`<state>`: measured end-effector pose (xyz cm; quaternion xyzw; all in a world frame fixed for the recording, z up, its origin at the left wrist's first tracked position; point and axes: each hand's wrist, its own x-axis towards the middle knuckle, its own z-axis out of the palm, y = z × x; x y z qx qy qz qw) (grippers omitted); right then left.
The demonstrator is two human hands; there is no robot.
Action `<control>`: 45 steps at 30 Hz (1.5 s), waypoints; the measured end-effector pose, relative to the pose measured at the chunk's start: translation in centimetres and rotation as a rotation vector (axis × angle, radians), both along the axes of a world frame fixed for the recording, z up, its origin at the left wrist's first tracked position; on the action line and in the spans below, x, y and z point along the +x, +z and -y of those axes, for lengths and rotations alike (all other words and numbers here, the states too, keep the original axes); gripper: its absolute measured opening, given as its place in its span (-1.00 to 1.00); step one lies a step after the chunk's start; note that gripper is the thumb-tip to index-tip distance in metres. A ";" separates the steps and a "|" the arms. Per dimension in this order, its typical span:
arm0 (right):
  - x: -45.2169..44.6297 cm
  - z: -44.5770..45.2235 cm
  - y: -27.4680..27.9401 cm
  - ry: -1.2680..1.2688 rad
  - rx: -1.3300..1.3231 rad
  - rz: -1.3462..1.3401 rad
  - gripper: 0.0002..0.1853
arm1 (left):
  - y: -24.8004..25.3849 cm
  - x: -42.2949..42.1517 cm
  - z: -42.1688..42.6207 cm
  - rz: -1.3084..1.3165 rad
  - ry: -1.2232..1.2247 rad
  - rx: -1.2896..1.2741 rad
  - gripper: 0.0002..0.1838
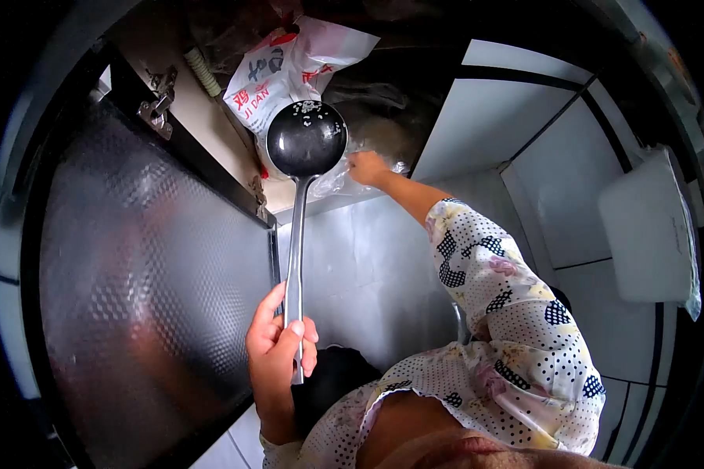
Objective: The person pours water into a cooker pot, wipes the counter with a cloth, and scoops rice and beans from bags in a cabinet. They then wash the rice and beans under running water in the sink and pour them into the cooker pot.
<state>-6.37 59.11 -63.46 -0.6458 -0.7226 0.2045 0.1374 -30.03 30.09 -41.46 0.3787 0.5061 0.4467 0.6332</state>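
My left hand is closed around the handle of a metal ladle, held up in front of me. A few white grains, like rice, cling to the far part of its dark bowl. At the cabinet opening, my right hand has its fingers curled on a clear plastic bag; its fingertips are partly hidden. Behind the ladle stands a white plastic bag with red and black lettering. The ladle's bowl covers part of it.
An open cabinet door with a textured silvery panel stands on the left, with metal hinges on its frame. Grey floor tiles lie below. A white plastic-wrapped pack hangs by the tiled wall on the right.
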 end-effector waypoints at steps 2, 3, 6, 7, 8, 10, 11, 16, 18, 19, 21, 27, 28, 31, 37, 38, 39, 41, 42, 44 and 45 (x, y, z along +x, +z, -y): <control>0.1 -3.2 -1.5 -0.065 -0.116 -0.215 -0.76 | -0.1 -0.2 -0.3 -0.017 0.010 -0.017 -0.45; 0.3 -5.6 -3.2 -0.167 -0.208 -0.605 -0.74 | 0.0 -0.6 -0.7 -0.011 -0.007 -0.030 -0.44; 2.9 -12.9 -5.1 -0.278 -0.015 -1.231 -0.84 | 0.0 -1.1 -0.7 -0.016 -0.020 -0.056 -0.44; 5.0 -16.8 -5.6 -0.115 0.049 -1.365 -0.84 | -0.1 -1.4 -1.0 -0.018 -0.032 -0.067 -0.44; 6.2 -19.4 -5.0 -0.034 0.177 -1.328 -0.83 | -0.3 -1.6 -1.3 -0.011 -0.041 -0.068 -0.44; 7.7 -21.0 0.0 0.055 0.414 -0.996 -0.75 | -0.7 -1.8 -1.3 -0.001 -0.057 -0.065 -0.44; 7.8 -19.6 4.8 0.047 0.528 -0.706 -0.68 | -0.6 -1.7 -1.3 -0.008 -0.049 -0.071 -0.44; 6.6 -17.9 6.6 0.161 0.961 -0.525 -0.51 | -1.0 -2.3 -2.2 -0.004 -0.075 -0.070 -0.44; 6.1 -18.0 4.4 0.045 0.601 -0.669 -0.55 | -1.1 -2.5 -2.6 -0.010 -0.085 -0.077 -0.44; 6.0 -18.0 3.4 -0.014 0.423 -0.733 -0.57 | -1.1 -2.4 -2.7 -0.014 -0.093 -0.077 -0.44; 6.7 -17.4 2.0 -0.133 0.075 -0.845 -0.60 | -0.8 -2.1 -2.2 -0.008 -0.091 -0.086 -0.43; 3.1 -3.9 8.6 -0.225 0.276 -0.924 -0.26 | -0.4 -1.7 -1.9 -0.022 -0.066 -0.084 -0.44; 3.3 -1.0 9.2 -0.242 0.340 -1.163 -0.22 | -0.2 -1.6 -1.9 -0.029 -0.064 -0.089 -0.45; 4.8 5.0 9.8 -0.196 0.057 -1.707 -0.20 | -0.2 -1.5 -1.7 -0.029 -0.043 -0.092 -0.45; 5.4 10.5 14.0 0.363 0.112 -1.696 -0.20 | -1.3 -1.9 -1.7 -0.015 -0.069 -0.019 -0.45; 5.2 11.1 15.1 0.450 0.128 -1.676 -0.21 | -1.3 -1.9 -1.8 -0.004 -0.073 -0.021 -0.45; 4.9 11.7 16.1 0.474 0.153 -1.655 -0.21 | -1.4 -1.9 -1.7 0.001 -0.077 -0.012 -0.45; 4.5 12.4 17.5 0.552 0.146 -1.610 -0.20 | -1.8 -2.2 -1.9 0.012 -0.081 0.000 -0.46; 4.3 12.8 18.0 0.590 0.143 -1.584 -0.20 | -1.8 -2.2 -1.9 0.017 -0.083 0.008 -0.46; 4.0 13.3 18.8 0.612 0.144 -1.588 -0.20 | -1.8 -2.4 -1.9 0.026 -0.087 0.021 -0.46; 3.9 13.4 18.9 0.626 0.143 -1.589 -0.20 | -1.8 -2.5 -1.9 0.018 -0.095 0.022 -0.46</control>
